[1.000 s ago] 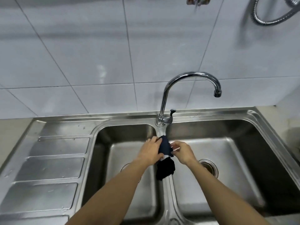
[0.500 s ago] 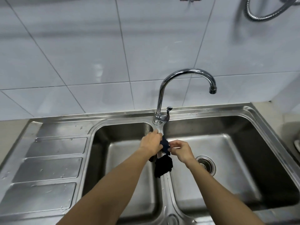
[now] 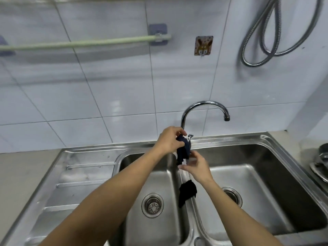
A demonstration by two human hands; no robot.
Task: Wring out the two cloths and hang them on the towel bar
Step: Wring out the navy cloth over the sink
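My left hand (image 3: 170,140) grips the top of a small dark blue cloth (image 3: 183,152) in front of the tap's base. The cloth hangs down from it, and my right hand (image 3: 197,166) is just below with the fingers partly apart at its lower end. A second cloth (image 3: 187,192), black, lies draped over the divider between the two sink basins, under my right wrist. The pale green towel bar (image 3: 85,43) is fixed to the tiled wall at the upper left, with nothing on it.
The curved chrome tap (image 3: 204,106) rises behind my hands. The double steel sink (image 3: 276,148) has a ribbed drainboard (image 3: 74,183) on its left. A rabbit wall hook (image 3: 203,45) and a metal hose (image 3: 262,39) hang on the wall. Metal dishes (image 3: 321,166) sit at the right edge.
Both hands have lifted the blue cloth up from the divider toward the tap. The black cloth stays on the divider. My view has tilted up and the towel bar has come into sight.
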